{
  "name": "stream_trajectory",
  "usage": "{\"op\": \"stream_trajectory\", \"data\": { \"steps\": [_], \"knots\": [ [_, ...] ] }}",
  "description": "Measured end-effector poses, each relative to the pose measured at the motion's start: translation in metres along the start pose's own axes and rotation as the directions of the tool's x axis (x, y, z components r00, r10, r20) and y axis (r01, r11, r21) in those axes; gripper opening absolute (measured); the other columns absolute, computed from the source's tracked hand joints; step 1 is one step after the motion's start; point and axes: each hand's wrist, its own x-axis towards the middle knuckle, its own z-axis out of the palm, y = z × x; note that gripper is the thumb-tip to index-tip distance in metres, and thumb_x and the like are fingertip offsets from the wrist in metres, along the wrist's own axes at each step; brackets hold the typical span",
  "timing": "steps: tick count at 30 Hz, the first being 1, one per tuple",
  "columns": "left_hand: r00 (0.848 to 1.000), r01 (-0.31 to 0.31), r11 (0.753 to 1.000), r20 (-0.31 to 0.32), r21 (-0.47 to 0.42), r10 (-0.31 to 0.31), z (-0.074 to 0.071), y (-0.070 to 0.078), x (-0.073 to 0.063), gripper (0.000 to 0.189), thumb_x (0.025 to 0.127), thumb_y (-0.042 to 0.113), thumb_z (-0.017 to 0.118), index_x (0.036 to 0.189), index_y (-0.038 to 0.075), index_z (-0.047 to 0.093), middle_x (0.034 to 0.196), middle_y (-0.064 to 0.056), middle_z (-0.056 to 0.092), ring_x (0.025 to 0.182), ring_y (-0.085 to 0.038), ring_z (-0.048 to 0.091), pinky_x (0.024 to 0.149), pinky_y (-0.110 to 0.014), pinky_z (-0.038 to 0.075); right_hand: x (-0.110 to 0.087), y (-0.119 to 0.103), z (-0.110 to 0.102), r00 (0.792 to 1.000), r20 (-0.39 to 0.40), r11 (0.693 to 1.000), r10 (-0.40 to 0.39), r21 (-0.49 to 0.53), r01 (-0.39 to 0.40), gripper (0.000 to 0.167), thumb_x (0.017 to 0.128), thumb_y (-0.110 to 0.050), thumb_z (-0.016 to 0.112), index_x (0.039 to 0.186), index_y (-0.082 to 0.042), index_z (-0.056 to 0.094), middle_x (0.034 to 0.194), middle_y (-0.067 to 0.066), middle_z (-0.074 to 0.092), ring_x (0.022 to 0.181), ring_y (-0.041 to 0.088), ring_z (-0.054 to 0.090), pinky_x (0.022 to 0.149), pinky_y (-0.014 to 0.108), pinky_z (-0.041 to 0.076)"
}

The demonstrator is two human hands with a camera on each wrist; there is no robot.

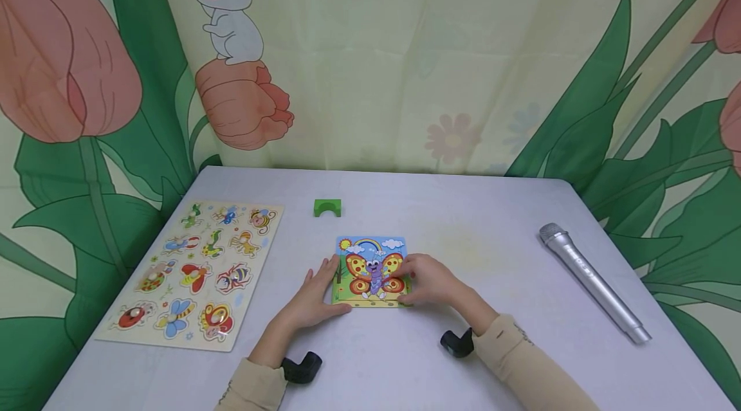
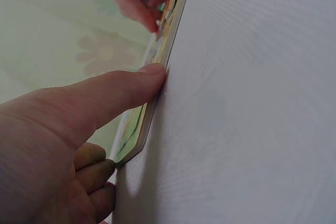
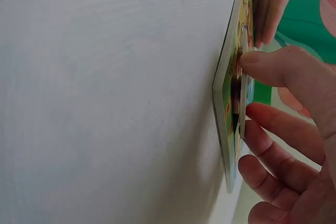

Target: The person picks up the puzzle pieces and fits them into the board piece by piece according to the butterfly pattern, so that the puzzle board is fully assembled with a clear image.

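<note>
A square wooden butterfly puzzle board (image 1: 370,242) lies flat on the table. My left hand (image 1: 316,298) rests at its near left corner, fingers stretched along the left side and thumb (image 2: 137,81) against the front edge. At the board's right side my right hand (image 1: 431,280) pinches a thin puzzle piece (image 3: 243,88) by its edges. In the right wrist view one end of this piece stands tilted up off the board, with thumb (image 3: 262,64) and fingers on opposite sides. The right fingertips partly cover the butterfly's right wing.
A larger insect puzzle board (image 1: 197,292) lies at the left. Behind the butterfly board stands a green arch block (image 1: 327,206). A silver microphone (image 1: 596,285) lies at the right. Black wrist cameras (image 1: 302,368) sit on both wrists, and a printed curtain (image 1: 370,63) hangs behind the table.
</note>
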Motion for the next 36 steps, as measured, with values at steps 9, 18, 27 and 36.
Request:
{"op": "stream_trajectory", "data": {
  "steps": [9,18,27,36],
  "knots": [
    [1.0,0.007,1.0,0.001,0.004,-0.007,0.0,0.0,0.001,0.095,0.075,0.034,0.074,0.145,0.002,0.018,0.15,-0.014,0.019,0.139,-0.026,0.01,0.111,-0.046,0.001,0.003,-0.006,-0.001,0.999,0.025,0.999,0.039,-0.009,-0.039,0.037,0.068,-0.025,0.08,0.1,-0.009,0.072,0.094,-0.003,0.062,0.088,0.013,0.054,0.078,0.032,0.047],
    [1.0,0.011,1.0,0.002,0.013,-0.011,-0.001,-0.001,0.002,0.095,0.075,0.034,0.074,0.145,0.001,0.018,0.15,-0.014,0.02,0.139,-0.026,0.009,0.111,-0.045,0.001,0.007,-0.016,-0.001,0.99,0.051,0.99,0.133,-0.051,-0.13,0.036,0.067,-0.022,0.082,0.098,-0.008,0.072,0.098,0.002,0.063,0.092,0.017,0.055,0.082,0.034,0.047],
    [1.0,0.015,1.0,-0.002,0.01,-0.015,-0.001,-0.003,0.002,0.095,0.075,0.033,0.074,0.145,0.001,0.018,0.149,-0.014,0.019,0.139,-0.026,0.009,0.111,-0.045,0.001,0.009,-0.022,0.001,0.975,0.056,0.976,0.215,-0.043,-0.213,0.031,0.067,-0.017,0.081,0.096,-0.008,0.074,0.095,0.001,0.065,0.089,0.016,0.056,0.081,0.034,0.048],
    [1.0,0.015,1.0,0.017,0.004,-0.015,0.006,-0.006,-0.001,0.096,0.075,0.034,0.074,0.145,0.003,0.016,0.15,-0.013,0.019,0.139,-0.025,0.009,0.111,-0.045,0.001,0.002,-0.023,0.008,0.966,0.044,0.967,0.253,-0.022,-0.253,0.032,0.067,-0.017,0.081,0.097,-0.009,0.073,0.096,0.001,0.065,0.09,0.017,0.056,0.08,0.036,0.049]
  ]
}}
